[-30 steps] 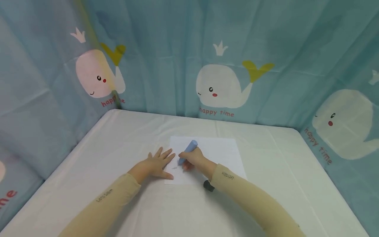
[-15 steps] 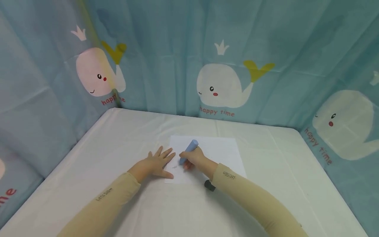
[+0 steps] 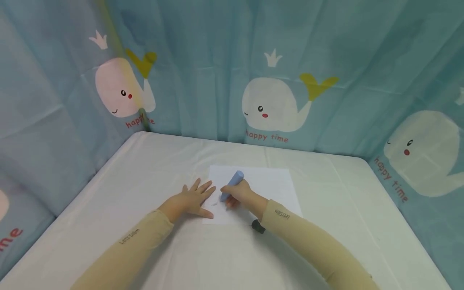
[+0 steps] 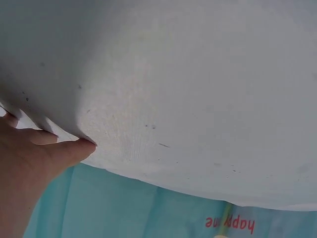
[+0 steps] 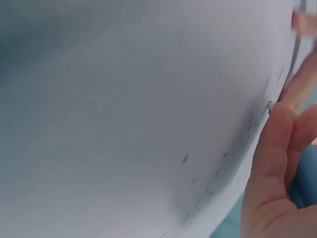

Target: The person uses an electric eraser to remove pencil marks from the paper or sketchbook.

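My right hand (image 3: pixel 237 193) grips a thick blue marker (image 3: pixel 232 186) tilted over a white sheet of paper (image 3: pixel 268 183), its tip at the paper near some faint grey marks (image 3: pixel 215 204). In the right wrist view the right hand (image 5: pixel 272 168) curls around the blue barrel, which is partly hidden by fingers and palm. My left hand (image 3: pixel 190 201) lies with spread fingers across the left edge of the sheet. The left wrist view shows part of the left hand (image 4: pixel 34 158), fingertips on the white surface. Beside my right wrist lies a small black piece (image 3: pixel 258 226), perhaps a cap, partly covered by the sleeve.
A white cloth covers the table (image 3: pixel 174 161). Blue curtains (image 3: pixel 203 80) printed with whales stand along its back and both sides. Beige sleeves (image 3: pixel 127 245) cover both forearms.
The marker tip and my right hand have shifted very slightly to the right along the paper. My left hand stays in place, and the view drifts a little.
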`<state>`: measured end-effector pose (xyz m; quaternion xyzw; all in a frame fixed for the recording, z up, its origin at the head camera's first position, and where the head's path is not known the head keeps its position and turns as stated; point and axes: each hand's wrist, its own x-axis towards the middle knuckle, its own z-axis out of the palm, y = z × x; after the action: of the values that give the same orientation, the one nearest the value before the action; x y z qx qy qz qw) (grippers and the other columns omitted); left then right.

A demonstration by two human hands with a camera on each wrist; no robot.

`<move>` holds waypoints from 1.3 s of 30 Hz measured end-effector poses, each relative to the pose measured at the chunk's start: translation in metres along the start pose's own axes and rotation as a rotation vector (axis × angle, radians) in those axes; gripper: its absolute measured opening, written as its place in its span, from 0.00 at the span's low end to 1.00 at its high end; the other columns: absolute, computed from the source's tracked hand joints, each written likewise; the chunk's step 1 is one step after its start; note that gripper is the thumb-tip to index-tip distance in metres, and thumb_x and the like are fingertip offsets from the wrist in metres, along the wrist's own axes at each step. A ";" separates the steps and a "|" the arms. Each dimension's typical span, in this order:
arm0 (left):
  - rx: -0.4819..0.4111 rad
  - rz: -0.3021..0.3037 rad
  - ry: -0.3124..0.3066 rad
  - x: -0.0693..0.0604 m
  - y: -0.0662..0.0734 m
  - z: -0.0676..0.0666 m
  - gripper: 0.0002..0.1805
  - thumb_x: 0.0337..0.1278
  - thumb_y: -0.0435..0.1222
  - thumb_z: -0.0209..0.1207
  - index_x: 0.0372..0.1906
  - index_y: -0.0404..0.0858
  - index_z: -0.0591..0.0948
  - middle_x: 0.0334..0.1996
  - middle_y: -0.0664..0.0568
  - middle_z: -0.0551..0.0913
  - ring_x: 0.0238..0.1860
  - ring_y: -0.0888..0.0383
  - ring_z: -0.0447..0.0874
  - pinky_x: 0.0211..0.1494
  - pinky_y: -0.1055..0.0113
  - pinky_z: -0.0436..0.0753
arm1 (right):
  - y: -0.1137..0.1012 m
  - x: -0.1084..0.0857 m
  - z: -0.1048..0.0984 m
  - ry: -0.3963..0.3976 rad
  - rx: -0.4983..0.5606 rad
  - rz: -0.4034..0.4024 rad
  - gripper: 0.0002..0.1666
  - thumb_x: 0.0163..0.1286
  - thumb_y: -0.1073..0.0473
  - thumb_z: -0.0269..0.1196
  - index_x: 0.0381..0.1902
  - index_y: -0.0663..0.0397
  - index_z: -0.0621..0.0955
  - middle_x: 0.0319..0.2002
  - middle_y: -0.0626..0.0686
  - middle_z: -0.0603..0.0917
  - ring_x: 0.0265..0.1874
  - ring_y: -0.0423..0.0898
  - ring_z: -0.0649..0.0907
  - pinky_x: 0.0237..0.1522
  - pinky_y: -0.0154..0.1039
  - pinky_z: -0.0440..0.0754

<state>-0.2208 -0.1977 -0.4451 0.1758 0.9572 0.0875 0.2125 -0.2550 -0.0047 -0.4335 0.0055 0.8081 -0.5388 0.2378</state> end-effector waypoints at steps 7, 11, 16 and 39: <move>-0.004 -0.003 0.003 -0.002 0.002 -0.002 0.55 0.52 0.64 0.60 0.77 0.42 0.51 0.78 0.45 0.42 0.74 0.34 0.31 0.64 0.26 0.44 | 0.000 -0.002 0.001 -0.003 0.020 0.002 0.22 0.62 0.58 0.66 0.45 0.69 0.73 0.14 0.54 0.80 0.09 0.41 0.79 0.18 0.33 0.81; 0.002 -0.001 -0.002 -0.002 0.001 -0.003 0.55 0.52 0.65 0.59 0.78 0.42 0.50 0.78 0.45 0.41 0.74 0.34 0.31 0.64 0.27 0.45 | 0.001 -0.002 0.000 0.002 0.020 -0.006 0.21 0.62 0.58 0.66 0.45 0.69 0.74 0.14 0.54 0.80 0.09 0.40 0.78 0.19 0.33 0.81; -0.005 0.001 -0.004 -0.003 0.001 -0.003 0.56 0.52 0.65 0.59 0.78 0.42 0.50 0.78 0.45 0.41 0.74 0.34 0.30 0.65 0.27 0.44 | 0.002 -0.002 0.000 -0.006 0.022 -0.011 0.21 0.62 0.58 0.66 0.44 0.69 0.74 0.15 0.54 0.80 0.09 0.41 0.79 0.19 0.35 0.82; 0.009 -0.008 -0.005 0.000 -0.003 -0.001 0.56 0.51 0.66 0.59 0.78 0.43 0.49 0.78 0.46 0.39 0.74 0.35 0.29 0.65 0.27 0.43 | -0.001 -0.004 0.000 -0.068 0.077 -0.019 0.20 0.58 0.62 0.61 0.46 0.72 0.75 0.16 0.54 0.81 0.11 0.41 0.80 0.20 0.33 0.82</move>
<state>-0.2222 -0.2000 -0.4451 0.1732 0.9578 0.0818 0.2144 -0.2523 -0.0039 -0.4312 -0.0114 0.7781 -0.5718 0.2598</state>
